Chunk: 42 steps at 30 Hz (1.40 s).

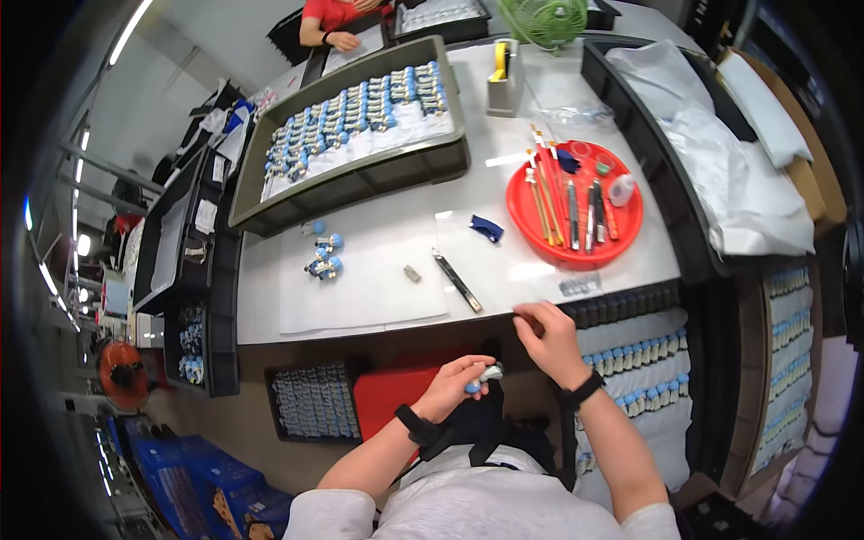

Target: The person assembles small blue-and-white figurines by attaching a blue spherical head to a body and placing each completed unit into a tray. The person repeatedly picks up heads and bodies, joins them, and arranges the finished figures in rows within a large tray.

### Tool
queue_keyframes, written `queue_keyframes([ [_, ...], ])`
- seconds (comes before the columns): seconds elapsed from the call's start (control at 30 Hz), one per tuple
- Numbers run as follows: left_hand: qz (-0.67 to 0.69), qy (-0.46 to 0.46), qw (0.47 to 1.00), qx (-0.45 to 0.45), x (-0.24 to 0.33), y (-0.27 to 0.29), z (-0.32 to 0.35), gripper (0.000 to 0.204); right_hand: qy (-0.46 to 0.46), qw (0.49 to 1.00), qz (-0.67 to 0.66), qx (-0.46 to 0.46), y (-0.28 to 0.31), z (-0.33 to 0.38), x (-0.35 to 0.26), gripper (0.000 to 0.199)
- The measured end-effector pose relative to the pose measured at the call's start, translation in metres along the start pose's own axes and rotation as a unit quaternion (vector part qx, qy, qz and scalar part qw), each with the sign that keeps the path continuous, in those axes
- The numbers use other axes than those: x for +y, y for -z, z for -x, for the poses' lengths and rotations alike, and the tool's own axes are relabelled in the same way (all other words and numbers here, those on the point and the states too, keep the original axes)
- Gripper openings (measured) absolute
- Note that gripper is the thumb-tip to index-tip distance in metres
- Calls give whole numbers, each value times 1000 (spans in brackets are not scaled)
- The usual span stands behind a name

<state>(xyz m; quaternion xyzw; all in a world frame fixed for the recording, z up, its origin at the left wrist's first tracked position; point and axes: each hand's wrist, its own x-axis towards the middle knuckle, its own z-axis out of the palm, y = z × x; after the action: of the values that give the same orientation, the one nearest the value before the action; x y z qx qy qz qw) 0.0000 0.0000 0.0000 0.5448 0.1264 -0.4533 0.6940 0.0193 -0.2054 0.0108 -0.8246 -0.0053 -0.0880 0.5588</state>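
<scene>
Your left hand grips a small blue-and-white figurine in front of your body, just below the table's near edge. Your right hand is apart from it, loosely curled with nothing visible in it, near the edge.

On the white table, a pale sheet carries a small cluster of similar pieces and a grey block. A dark, slim tool lies right of the block, and a navy cloth scrap beyond it. Farther right, a round red tray holds brushes and pens. A large olive crate of figurines sits toward the back, near a tape dispenser and a green fan.

Across the table you face a person in red; an orange fan and blue crates stand off left.
</scene>
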Motion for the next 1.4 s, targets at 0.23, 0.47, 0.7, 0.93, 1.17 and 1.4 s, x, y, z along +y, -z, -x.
queue_keyframes([
  [0.23, 134, -31, 985, 99, 49, 67, 2, 32, 113, 980, 88, -140, -139, -126, 7, 18],
  [0.47, 162, -63, 980, 99, 89, 82, 7, 40, 138, 980, 66, -126, -160, -149, 13, 20],
  [0.7, 141, -116, 983, -29, 112, 9, -29, 43, -166, 961, -220, 24, -18, -97, 12, 17],
  [0.93, 58, -53, 985, -155, 80, -101, -45, 45, -169, 921, -273, 221, 68, 27, -11, 20],
  [1.17, 9, 9, 978, -208, 32, -178, -30, 39, -159, 865, -291, 377, 103, 120, -22, 11],
  [1.4, -40, -25, 970, -240, -2, -198, -28, 39, -146, 852, -272, 422, 106, 150, -27, 7],
])
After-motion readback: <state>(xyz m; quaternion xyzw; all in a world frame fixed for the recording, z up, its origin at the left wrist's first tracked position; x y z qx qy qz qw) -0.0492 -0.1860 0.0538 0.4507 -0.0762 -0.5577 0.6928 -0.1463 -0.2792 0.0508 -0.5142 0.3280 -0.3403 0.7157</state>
